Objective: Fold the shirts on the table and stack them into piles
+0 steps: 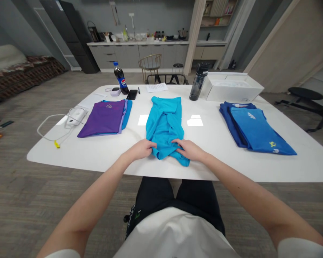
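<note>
in the head view, a turquoise garment [165, 123] is laid lengthwise on a white table [97, 154], its far end smoother and its near part rumpled. the near left corner of the turquoise garment is pinched between thumb and fingers by the left hand [143, 148]. its near right corner is touched by the right hand [190, 149], whose fingers are parted over the folds; whether cloth is gripped there cannot be told. to the left of the turquoise garment, a purple folded garment [104, 118] is stacked over lilac cloth [124, 117] and blue cloth [128, 114], and farther left a white device [76, 115] is set down. to its right, well apart, blue folded garments [258, 129] are piled. beyond it, a sheet of paper [156, 87] is placed; beyond and to its left, a cola bottle [121, 80] and a black phone [132, 94] are seen; beyond and to its right, a dark water bottle [197, 84] is stood near a white box [228, 92].
</note>
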`<state>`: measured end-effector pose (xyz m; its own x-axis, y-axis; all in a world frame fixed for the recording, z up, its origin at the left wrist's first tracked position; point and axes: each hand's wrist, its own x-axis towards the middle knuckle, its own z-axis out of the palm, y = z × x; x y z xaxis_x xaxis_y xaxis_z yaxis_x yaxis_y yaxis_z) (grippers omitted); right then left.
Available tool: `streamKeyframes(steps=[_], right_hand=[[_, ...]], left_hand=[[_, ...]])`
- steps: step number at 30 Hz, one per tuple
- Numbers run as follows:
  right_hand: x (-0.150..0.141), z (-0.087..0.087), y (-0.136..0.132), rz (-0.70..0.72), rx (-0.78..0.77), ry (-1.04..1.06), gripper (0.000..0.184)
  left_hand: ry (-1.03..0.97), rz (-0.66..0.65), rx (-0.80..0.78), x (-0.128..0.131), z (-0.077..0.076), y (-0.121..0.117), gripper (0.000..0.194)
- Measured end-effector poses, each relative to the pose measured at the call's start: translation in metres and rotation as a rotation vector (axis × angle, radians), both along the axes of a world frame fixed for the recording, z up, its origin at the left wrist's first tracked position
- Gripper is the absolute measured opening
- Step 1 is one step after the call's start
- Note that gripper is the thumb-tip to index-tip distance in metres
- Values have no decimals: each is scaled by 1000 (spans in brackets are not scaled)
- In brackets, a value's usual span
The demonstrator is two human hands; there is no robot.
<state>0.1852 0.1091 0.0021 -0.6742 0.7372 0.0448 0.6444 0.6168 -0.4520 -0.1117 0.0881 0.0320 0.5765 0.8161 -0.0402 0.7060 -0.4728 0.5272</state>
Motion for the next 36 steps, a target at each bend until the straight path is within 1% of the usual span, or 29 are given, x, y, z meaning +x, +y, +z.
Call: streamKeyframes(steps=[3, 5, 6, 8, 10, 11, 12, 13, 15, 16, 17, 18, 21, 23, 26, 28, 29, 30, 32, 34, 36], right_hand=[[16, 13, -12, -26, -91, -130, 30], [29, 22, -22, -62, -84, -250, 28], [35, 25, -28, -109, -63, -323, 32], [44, 32, -38, -250, -19, -476, 49], [48, 36, -44, -402, 28, -598, 65], [46, 38, -45, -457, 64, -631, 66], [43, 39, -45, -485, 106, -638, 63], [37, 39, -43, -479, 152, -618, 57], [22, 39, -38, -381, 231, -526, 41], [15, 37, -34, -332, 255, -477, 38], [8, 35, -29, -305, 267, -443, 38], [4, 32, -25, -306, 270, -428, 40], [4, 23, -13, -395, 199, -473, 47], [15, 18, -10, -429, 112, -530, 47], [39, 18, -12, -489, 35, -613, 43], [50, 23, -14, -523, -1, -653, 40], [54, 26, -14, -532, -11, -663, 38], [55, 30, -12, -538, -7, -666, 35], [50, 35, -1, -541, 45, -635, 30], [39, 37, 20, -520, 116, -548, 32], [22, 35, 50, -468, 151, -425, 30]], left_hand=[[144, -26, -57, -16, 11, -12, 34], [280, -24, -132, -28, 19, -20, 33], [350, 0, -179, -33, 22, -25, 32], [471, 70, -267, -37, 27, -32, 27], [518, 116, -272, -31, 28, -38, 24], [510, 114, -221, -23, 26, -40, 25], [483, 94, -137, -13, 23, -40, 27], [444, 71, -34, -1, 18, -38, 29], [357, 20, 168, 24, 4, -30, 35], [327, 11, 234, 34, -4, -24, 38], [308, 10, 287, 43, -12, -17, 41], [299, 15, 319, 50, -21, -11, 46], [296, 35, 308, 60, -43, 1, 60], [286, 45, 278, 64, -51, -1, 65], [250, 48, 272, 77, -52, -14, 70], [224, 55, 281, 88, -48, -18, 68], [212, 67, 292, 94, -44, -16, 64], [202, 81, 303, 99, -41, -11, 59], [194, 106, 319, 105, -35, 9, 48], [201, 124, 317, 107, -31, 40, 41], [212, 151, 298, 108, -30, 74, 40]])
